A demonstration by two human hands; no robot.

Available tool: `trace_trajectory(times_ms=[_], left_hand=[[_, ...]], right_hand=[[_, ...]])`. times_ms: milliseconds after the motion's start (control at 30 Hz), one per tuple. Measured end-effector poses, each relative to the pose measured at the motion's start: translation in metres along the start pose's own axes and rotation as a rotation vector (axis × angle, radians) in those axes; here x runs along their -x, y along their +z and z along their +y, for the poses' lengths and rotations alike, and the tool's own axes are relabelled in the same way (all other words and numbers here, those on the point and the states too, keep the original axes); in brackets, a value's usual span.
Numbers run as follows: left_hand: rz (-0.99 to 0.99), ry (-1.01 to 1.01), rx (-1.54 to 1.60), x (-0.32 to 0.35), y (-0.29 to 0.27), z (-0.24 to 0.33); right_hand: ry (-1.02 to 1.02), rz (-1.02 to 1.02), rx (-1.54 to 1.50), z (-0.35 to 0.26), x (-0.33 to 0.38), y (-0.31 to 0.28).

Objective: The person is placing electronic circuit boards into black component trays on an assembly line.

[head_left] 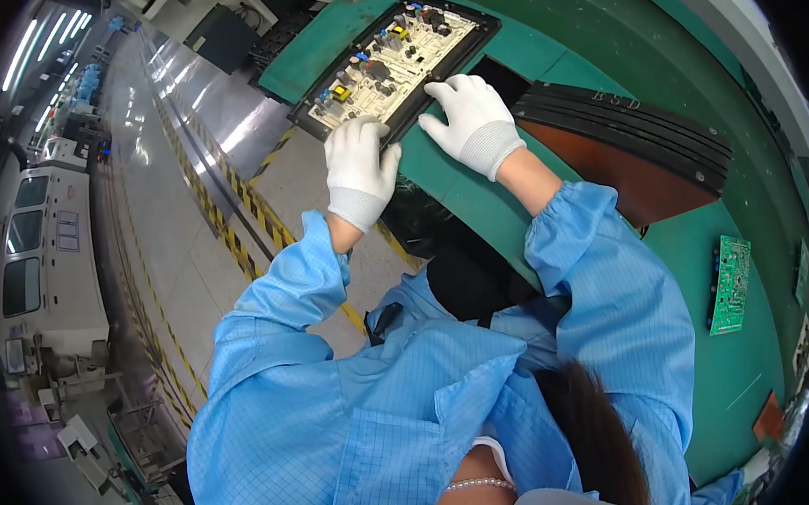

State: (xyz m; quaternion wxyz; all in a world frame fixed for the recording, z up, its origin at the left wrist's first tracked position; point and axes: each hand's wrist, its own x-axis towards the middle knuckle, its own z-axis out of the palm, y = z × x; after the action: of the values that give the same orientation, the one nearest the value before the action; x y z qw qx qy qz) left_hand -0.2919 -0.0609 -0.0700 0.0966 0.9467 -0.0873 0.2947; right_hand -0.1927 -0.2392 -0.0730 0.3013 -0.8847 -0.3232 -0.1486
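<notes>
A black carrier tray [395, 122] lies at a slant at the far end of the green bench, holding pale circuit boards [391, 56]. Capacitors, yellow-wrapped transformers and dark parts stand up from the boards. My left hand [359, 166], in a white glove, has its fingers curled over the tray's near left edge, with the thumb against its side. On the same near edge, farther right, my right hand [472, 124] is bent, also gloved in white, fingertips and thumb at the rim. The undersides of both grips are hidden.
A black slotted rack [626, 134] with a brown side stands right of my right hand. Farther right, a green circuit board [731, 284] lies on the green bench top [714, 381]. At left is a floor with yellow-black striped lines [234, 232] and a pale machine [48, 249].
</notes>
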Motion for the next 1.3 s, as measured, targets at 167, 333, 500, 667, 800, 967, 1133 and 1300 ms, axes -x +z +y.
trace_trajectory(times_ms=[167, 333, 500, 667, 800, 967, 1133, 1300], left_hand=[[-0.019, -0.044, -0.013, -0.006, 0.008, -0.007], [-0.056, -0.079, -0.049, -0.015, 0.01, -0.01], [-0.16, -0.046, -0.05, -0.019, 0.001, -0.029], [-0.275, 0.087, -0.044, -0.043, -0.015, -0.032], [-0.084, 0.076, 0.019, -0.083, -0.009, -0.068], [-0.193, -0.133, -0.219, -0.108, 0.028, -0.105], [-0.29, -0.086, -0.219, -0.123, 0.039, -0.126], [-0.313, -0.228, 0.125, -0.152, 0.044, -0.142]], right_hand=[[-0.035, 0.021, 0.003, 0.006, -0.001, 0.01], [-0.03, -0.008, 0.0, 0.015, -0.005, 0.019], [-0.092, -0.06, 0.021, 0.018, -0.006, -0.008], [-0.119, 0.081, 0.05, 0.021, -0.021, -0.065], [-0.295, 0.167, 0.139, 0.009, -0.022, -0.133], [-0.266, 0.239, 0.281, -0.03, 0.009, -0.212], [-0.124, 0.148, 0.426, 0.035, 0.021, -0.238], [-0.01, 0.095, 0.39, -0.011, 0.03, -0.243]])
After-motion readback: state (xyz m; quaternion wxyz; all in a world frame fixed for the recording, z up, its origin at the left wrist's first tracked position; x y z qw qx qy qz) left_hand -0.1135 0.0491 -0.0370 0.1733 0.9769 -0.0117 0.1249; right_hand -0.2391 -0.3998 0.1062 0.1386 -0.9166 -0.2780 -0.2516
